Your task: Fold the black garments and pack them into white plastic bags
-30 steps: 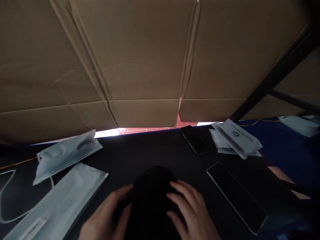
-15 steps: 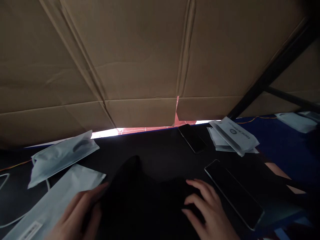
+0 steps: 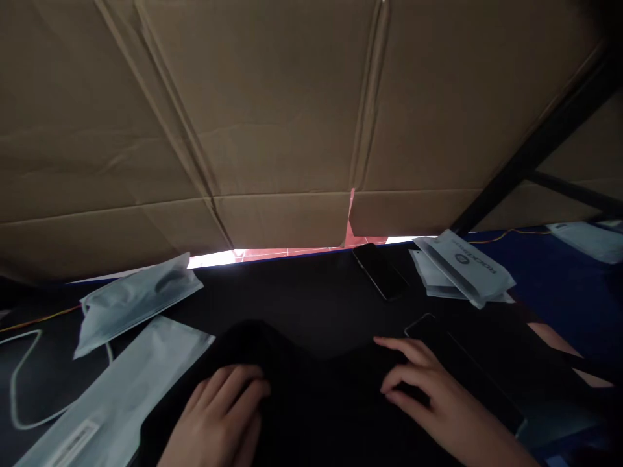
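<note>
A black cloth (image 3: 316,389) lies spread on the dark table in front of me. My left hand (image 3: 219,421) rests flat on its left part, fingers stretched out together. My right hand (image 3: 433,395) lies on its right part with the fingers spread, covering the near end of a black phone (image 3: 467,373). Neither hand grips anything that I can make out.
A second black phone (image 3: 382,271) lies farther back. Pale plastic pouches sit at the left (image 3: 136,298), front left (image 3: 111,395) and right (image 3: 462,269). A white cable (image 3: 19,376) loops at far left. A cardboard wall (image 3: 292,117) closes the back.
The black cloth was bunched under both hands, then got spread out sideways. My hands moved apart, the right one onto the near phone, the left one back inward on the cloth.
</note>
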Motion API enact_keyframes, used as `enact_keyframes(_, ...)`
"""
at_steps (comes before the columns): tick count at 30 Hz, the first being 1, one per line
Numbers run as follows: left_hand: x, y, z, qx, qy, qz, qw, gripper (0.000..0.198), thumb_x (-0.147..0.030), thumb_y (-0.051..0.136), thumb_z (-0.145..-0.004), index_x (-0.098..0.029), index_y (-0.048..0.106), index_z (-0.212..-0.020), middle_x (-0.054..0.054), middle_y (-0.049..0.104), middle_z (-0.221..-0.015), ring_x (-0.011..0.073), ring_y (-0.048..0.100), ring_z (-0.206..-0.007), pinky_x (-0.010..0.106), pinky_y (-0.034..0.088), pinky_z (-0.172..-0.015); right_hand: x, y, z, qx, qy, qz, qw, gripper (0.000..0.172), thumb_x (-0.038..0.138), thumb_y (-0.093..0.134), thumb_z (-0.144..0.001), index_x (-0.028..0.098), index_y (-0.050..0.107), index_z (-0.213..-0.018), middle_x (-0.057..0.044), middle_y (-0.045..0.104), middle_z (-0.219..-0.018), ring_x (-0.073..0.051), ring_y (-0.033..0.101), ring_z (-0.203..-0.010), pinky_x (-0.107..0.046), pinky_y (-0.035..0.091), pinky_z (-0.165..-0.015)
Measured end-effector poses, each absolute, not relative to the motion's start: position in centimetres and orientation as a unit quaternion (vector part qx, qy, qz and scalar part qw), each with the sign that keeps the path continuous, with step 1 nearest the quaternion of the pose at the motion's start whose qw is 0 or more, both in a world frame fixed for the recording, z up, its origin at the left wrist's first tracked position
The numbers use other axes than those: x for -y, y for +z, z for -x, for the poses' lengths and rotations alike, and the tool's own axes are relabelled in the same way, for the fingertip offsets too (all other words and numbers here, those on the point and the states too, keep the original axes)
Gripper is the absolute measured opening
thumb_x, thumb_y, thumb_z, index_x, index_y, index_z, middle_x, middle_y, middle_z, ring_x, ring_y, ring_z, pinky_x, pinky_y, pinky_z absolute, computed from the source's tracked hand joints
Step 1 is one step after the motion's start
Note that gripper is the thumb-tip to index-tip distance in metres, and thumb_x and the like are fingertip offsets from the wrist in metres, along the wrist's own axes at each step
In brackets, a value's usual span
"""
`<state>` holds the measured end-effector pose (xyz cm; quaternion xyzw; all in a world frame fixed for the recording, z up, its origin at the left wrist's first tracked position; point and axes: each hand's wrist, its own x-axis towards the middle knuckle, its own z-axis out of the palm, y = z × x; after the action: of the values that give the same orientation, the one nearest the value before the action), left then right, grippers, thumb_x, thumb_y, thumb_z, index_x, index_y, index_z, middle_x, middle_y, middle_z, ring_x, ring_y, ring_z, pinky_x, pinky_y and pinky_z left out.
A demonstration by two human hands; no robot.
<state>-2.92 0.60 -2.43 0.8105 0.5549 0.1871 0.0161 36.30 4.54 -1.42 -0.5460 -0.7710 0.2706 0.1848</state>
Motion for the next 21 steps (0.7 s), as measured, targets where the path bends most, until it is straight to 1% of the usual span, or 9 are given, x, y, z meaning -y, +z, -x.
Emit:
enact_keyframes(3, -2.9, -1.8, 0.8, -0.575, 0.152, -0.803, 0.040, 0.033, -0.033, 0.049, -0.106, -0.033, 0.078, -0.120, 0.004, 0.081, -0.115, 0.0264, 0.079, -0.100, 0.040, 0.066, -0.084, -6.3, -0.8, -35.5, 0.769, 0.255, 0.549, 0.207, 0.020, 0.031, 0.061, -0.108, 0.033, 0.075, -0.093, 0.000, 0.063, -0.156, -0.031, 0.063, -0.144, -0.058, 0.059, -0.112)
enact_keyframes(6, -4.6, -2.1, 0.8, -0.593, 0.135, -0.792, 0.059, 0.042, -0.039, 0.047, -0.110, -0.027, 0.067, -0.145, 0.008, 0.081, -0.126, 0.0273, 0.081, -0.106, 0.041, 0.067, -0.089, -6.6, -0.5, -35.3, 0.778, 0.249, 0.536, 0.214, 0.015, 0.025, 0.068, -0.102, 0.036, 0.077, -0.107, 0.000, 0.056, -0.164, -0.032, 0.061, -0.146, -0.055, 0.061, -0.110)
enact_keyframes(9, -5.3, -3.0, 1.5, -0.600, 0.108, -0.788, 0.089, 0.058, -0.038, 0.054, -0.107, -0.031, 0.048, -0.165, 0.007, 0.079, -0.131, 0.0250, 0.082, -0.103, 0.037, 0.067, -0.086, -5.6, -0.8, -35.5, 0.794, 0.255, 0.526, 0.167, 0.051, 0.015, 0.082, -0.086, 0.044, 0.075, -0.128, 0.004, 0.042, -0.175, -0.036, 0.047, -0.158, -0.057, 0.061, -0.110)
enact_keyframes(10, -5.4, -3.3, 1.7, -0.603, 0.101, -0.785, 0.094, 0.063, -0.039, 0.059, -0.105, -0.031, 0.045, -0.166, 0.008, 0.079, -0.131, 0.0261, 0.083, -0.102, 0.038, 0.067, -0.085, -5.4, -0.9, -35.5, 0.793, 0.255, 0.531, 0.156, 0.056, 0.014, 0.085, -0.084, 0.046, 0.075, -0.129, 0.005, 0.041, -0.176, -0.038, 0.042, -0.161, -0.059, 0.060, -0.111)
enact_keyframes(12, -5.3, -3.8, 2.0, -0.612, 0.095, -0.780, 0.094, 0.075, -0.042, 0.068, -0.099, -0.028, 0.042, -0.168, 0.011, 0.077, -0.133, 0.0292, 0.082, -0.104, 0.041, 0.067, -0.088, -5.3, -0.9, -35.7, 0.786, 0.256, 0.542, 0.154, 0.041, 0.017, 0.084, -0.087, 0.044, 0.080, -0.118, 0.006, 0.046, -0.173, -0.038, 0.037, -0.164, -0.064, 0.057, -0.113)
enact_keyframes(14, -5.3, -4.0, 2.2, -0.615, 0.097, -0.778, 0.089, 0.089, -0.044, 0.077, -0.093, -0.029, 0.037, -0.171, 0.011, 0.074, -0.134, 0.0292, 0.080, -0.107, 0.042, 0.065, -0.092, -5.8, -0.6, -35.9, 0.778, 0.275, 0.539, 0.166, 0.014, 0.026, 0.079, -0.095, 0.039, 0.082, -0.101, 0.005, 0.054, -0.167, -0.036, 0.044, -0.160, -0.064, 0.055, -0.115)
enact_keyframes(15, -5.3, -4.0, 2.3, -0.615, 0.100, -0.778, 0.083, 0.096, -0.045, 0.081, -0.089, -0.030, 0.034, -0.172, 0.010, 0.072, -0.134, 0.0291, 0.078, -0.110, 0.042, 0.065, -0.095, -6.3, -0.4, -35.9, 0.773, 0.286, 0.535, 0.182, 0.009, 0.030, 0.076, -0.099, 0.037, 0.082, -0.096, 0.003, 0.060, -0.161, -0.035, 0.052, -0.154, -0.062, 0.057, -0.114)
enact_keyframes(18, -5.5, -3.9, 2.4, -0.623, 0.114, -0.772, 0.049, 0.114, -0.053, 0.090, -0.079, -0.037, 0.027, -0.173, 0.010, 0.066, -0.140, 0.0353, 0.070, -0.125, 0.052, 0.062, -0.099, -7.9, -0.1, -35.1, 0.725, 0.248, 0.564, 0.309, 0.014, 0.039, 0.070, -0.104, 0.032, 0.081, -0.101, -0.004, 0.076, -0.134, -0.028, 0.076, -0.120, -0.046, 0.066, -0.099)
enact_keyframes(21, -5.6, -4.1, 2.1, -0.632, 0.127, -0.765, 0.007, 0.116, -0.065, 0.084, -0.083, -0.039, 0.018, -0.175, 0.015, 0.058, -0.158, 0.0445, 0.057, -0.143, 0.065, 0.056, -0.105, -8.3, -0.3, -33.1, 0.636, 0.123, 0.616, 0.448, 0.026, 0.040, 0.059, -0.109, 0.026, 0.074, -0.125, -0.012, 0.076, -0.127, -0.028, 0.076, -0.114, -0.046, 0.065, -0.095)
